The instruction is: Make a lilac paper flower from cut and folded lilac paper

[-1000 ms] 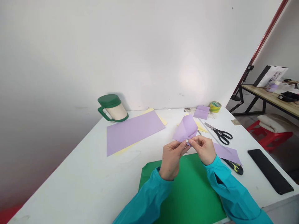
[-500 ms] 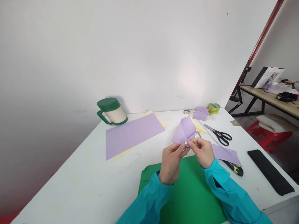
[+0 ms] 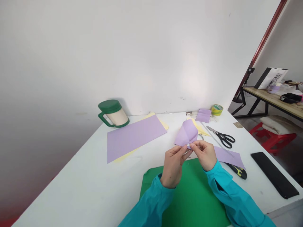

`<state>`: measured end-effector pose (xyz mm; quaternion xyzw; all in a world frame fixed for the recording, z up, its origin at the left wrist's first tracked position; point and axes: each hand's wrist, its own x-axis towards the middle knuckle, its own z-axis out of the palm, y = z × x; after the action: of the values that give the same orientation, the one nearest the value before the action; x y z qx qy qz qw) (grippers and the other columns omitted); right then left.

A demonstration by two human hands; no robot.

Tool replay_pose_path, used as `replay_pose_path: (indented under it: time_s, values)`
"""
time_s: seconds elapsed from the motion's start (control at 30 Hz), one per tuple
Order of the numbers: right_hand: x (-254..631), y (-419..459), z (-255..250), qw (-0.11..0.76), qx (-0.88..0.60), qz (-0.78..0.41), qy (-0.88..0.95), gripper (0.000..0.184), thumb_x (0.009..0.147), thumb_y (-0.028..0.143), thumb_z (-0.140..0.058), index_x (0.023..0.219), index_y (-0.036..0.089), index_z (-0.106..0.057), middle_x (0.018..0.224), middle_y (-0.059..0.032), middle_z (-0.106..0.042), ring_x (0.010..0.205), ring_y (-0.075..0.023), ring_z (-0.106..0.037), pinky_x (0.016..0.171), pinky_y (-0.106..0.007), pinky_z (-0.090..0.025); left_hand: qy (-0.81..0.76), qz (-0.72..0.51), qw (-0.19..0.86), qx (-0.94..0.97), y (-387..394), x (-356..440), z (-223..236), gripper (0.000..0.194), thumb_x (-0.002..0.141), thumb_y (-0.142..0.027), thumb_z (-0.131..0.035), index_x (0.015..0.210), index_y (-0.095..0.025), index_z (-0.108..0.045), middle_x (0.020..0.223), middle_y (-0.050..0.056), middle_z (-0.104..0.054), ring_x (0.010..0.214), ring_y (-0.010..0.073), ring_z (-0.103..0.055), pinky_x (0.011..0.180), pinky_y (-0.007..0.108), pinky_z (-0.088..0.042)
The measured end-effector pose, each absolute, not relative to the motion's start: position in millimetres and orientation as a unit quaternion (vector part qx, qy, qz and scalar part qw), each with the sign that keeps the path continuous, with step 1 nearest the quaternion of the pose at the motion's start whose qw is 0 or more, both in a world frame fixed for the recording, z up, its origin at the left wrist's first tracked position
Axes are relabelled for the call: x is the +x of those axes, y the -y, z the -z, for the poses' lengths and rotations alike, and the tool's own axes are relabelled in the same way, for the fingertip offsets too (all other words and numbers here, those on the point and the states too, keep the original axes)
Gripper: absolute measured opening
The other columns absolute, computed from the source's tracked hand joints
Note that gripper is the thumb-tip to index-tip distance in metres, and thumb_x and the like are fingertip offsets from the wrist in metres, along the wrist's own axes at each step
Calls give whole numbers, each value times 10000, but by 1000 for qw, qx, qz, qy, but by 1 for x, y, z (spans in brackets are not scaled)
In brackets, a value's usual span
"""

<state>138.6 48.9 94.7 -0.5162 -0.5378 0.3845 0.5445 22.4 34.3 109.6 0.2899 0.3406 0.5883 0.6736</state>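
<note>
Head view: person's two bare hands, teal sleeves, working together over a white table (image 3: 82,186). Between them a folded purple paper piece (image 3: 186,132), seen just past the far edge of a green sheet (image 3: 191,192). Left hand (image 3: 172,165) pinches its near edge, thumb on top, fingers beneath; right hand (image 3: 204,155) pinches the same edge close by, thumb and forefinger brought together on it. Both grips narrow, paper held in each. Small white bit (image 3: 188,144) shows at that edge, between the two thumbs. Piece's peaked end points away from the person, toward the wall; pinched end faces the person. Long axis hard to fix, the form being folded and foreshortened; appears to run roughly near to far. A lower corner sticks out to the left, above the left fingertips. Right of the piece, scissors (image 3: 223,137) lie flat, blades aimed far and left, handles near and right. Closer in, a purple strip (image 3: 228,156) partly covers a black-and-yellow tool (image 3: 239,171). Well left, a large purple sheet (image 3: 134,137) overlaps yellow paper (image 3: 126,154); green-lidded mug (image 3: 117,117) just beyond, handle to the left.
</note>
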Motion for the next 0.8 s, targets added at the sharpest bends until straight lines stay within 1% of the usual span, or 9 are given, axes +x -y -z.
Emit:
replay_pose_path:
  time_s: [0.23,0.47,0.57,0.73,0.8]
  values:
    - [139,-49,-94,544,-517,-389,534,282,718,444,-642,684,165,-640,571,-10,-607,550,-139,-524,484,-250,-426,-338,-586,678,287,-34,22,-110,172,652,-263,-770,658,-104,-705,765,83,-713,910,248,-651,931,414,-488]
    - [136,-48,-95,544,-527,-390,524,276,694,445,-657,662,173,-620,535,5,-575,509,-131,-491,473,-250,-394,-324,-595,680,280,-34,23,-111,148,653,-225,-753,583,-119,-678,678,52,-694,851,226,-662,915,403,-499]
    - [134,-46,-93,540,-535,-374,531,278,711,448,-632,667,174,-620,538,6,-570,503,-127,-481,480,-252,-387,-333,-598,674,279,-35,24,-108,139,639,-225,-769,597,-121,-688,664,49,-696,835,227,-669,905,406,-507]
    - [131,-43,-90,524,-564,-320,552,269,732,438,-602,660,179,-616,536,15,-561,487,-116,-466,482,-249,-374,-355,-606,662,261,-36,26,-104,247,549,-283,-832,660,-97,-713,722,85,-723,831,255,-678,891,432,-517]
    - [131,-43,-90,522,-579,-297,552,261,728,430,-609,629,189,-592,512,28,-542,479,-114,-465,483,-247,-371,-355,-611,659,256,-36,26,-102,274,539,-295,-837,689,-97,-721,738,90,-729,848,264,-679,892,442,-517]
